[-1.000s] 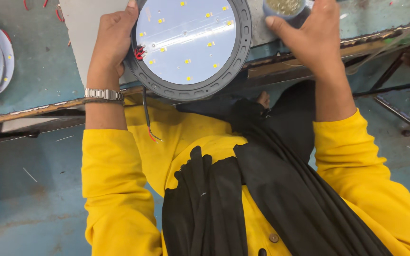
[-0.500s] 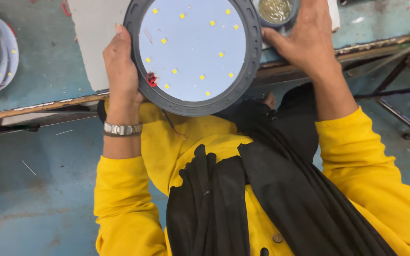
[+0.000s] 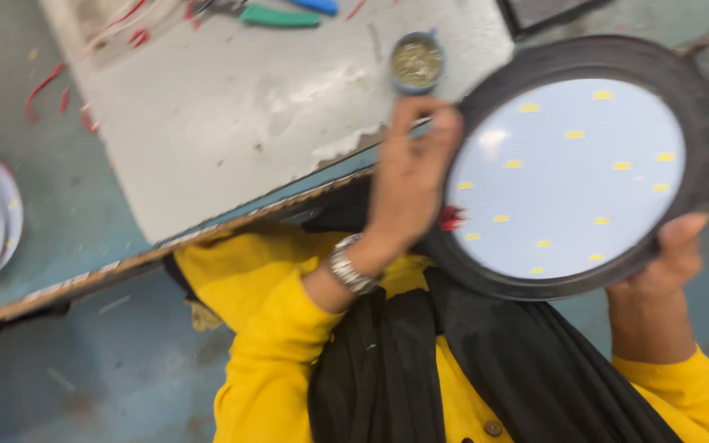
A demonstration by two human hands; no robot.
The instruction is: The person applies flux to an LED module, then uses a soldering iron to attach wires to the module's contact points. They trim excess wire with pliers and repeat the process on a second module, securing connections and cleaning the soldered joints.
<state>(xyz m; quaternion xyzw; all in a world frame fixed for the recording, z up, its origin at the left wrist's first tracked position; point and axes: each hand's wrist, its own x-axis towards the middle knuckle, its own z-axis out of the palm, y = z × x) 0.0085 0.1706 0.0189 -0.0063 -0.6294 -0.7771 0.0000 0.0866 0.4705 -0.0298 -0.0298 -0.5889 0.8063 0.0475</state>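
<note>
With the left hand (image 3: pixel 410 176) and right hand (image 3: pixel 673 250) pinching only its rim, the round black-framed white LED panel (image 3: pixel 572 168) could slip.

Yellow sleeves (image 3: pixel 272 353), black scarf (image 3: pixel 486 369), silver wristwatch (image 3: pixel 348 271)

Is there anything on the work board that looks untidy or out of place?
Yes. Red wire scraps lie scattered near the far left corner of the white board, some off its edge on the table. The board's near edge looks chipped and worn. The round lamp panel, held in both hands, shows no damage.
</note>
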